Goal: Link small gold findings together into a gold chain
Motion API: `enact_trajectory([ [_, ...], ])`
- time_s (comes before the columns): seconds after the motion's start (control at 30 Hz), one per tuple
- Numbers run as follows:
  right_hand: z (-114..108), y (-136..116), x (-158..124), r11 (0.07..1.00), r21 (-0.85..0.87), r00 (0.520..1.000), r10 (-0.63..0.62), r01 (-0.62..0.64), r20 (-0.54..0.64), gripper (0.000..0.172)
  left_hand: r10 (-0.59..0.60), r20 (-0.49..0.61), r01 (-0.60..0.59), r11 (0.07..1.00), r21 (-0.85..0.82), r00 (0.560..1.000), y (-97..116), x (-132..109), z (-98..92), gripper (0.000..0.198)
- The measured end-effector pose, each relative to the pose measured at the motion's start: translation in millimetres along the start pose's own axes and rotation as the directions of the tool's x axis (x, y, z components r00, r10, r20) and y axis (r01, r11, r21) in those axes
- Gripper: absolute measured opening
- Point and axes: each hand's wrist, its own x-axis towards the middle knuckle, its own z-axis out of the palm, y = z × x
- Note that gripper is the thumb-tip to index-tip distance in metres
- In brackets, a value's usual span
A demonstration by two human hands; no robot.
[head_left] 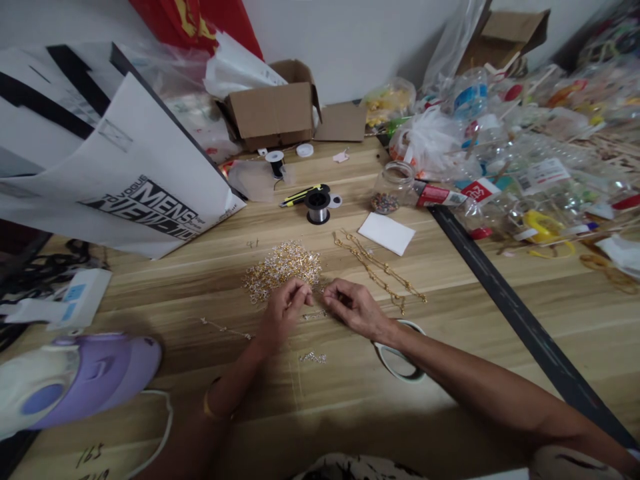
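Observation:
My left hand is closed in a pinch at the front edge of a pile of small gold and silver beads or charms. Facing it across a small gap, my right hand pinches too; whatever sits between the fingertips of either hand is too small to make out. Just below the fingertips lies a short silver chain. A small silver cluster rests closer to me, and a thin chain extends left of my left hand. Gold chains lie beyond my right hand.
A white-rimmed round object lies partly under my right forearm. Behind the pile are a wire spool, a yellow cutter knife, a white card and a bead jar. A purple iron stands left; plastic bottles crowd the right.

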Motion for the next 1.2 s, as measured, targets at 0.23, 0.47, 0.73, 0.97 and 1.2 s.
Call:
enact_trajectory([
  [0.23,1,4,0,1.000,0.011,1.000,-0.008,0.008,-0.004,0.008,-0.018,-0.309,0.052,0.994,0.101,0.951,6,9,-38.1,0.023],
  [0.47,0,0,0,1.000,0.011,1.000,-0.001,0.001,-0.005,0.007,0.155,-0.559,0.454,0.430,0.780,0.814,3,14,-110.0,0.017],
  [0.73,2,3,0,0.999,0.036,1.000,0.009,-0.009,-0.006,0.008,0.094,-0.181,0.152,0.253,0.956,0.979,16,2,-118.5,0.023],
  [0.97,2,2,1,0.999,0.042,1.000,0.013,-0.013,-0.010,0.012,0.085,0.040,-0.093,0.833,0.546,0.996,16,7,-54.4,0.021],
  [1.2,1,-1,0,0.998,0.055,1.000,0.001,-0.002,0.012,0.015,-0.027,0.142,-0.004,0.978,0.210,0.990,1,3,-15.6,0.019],
])
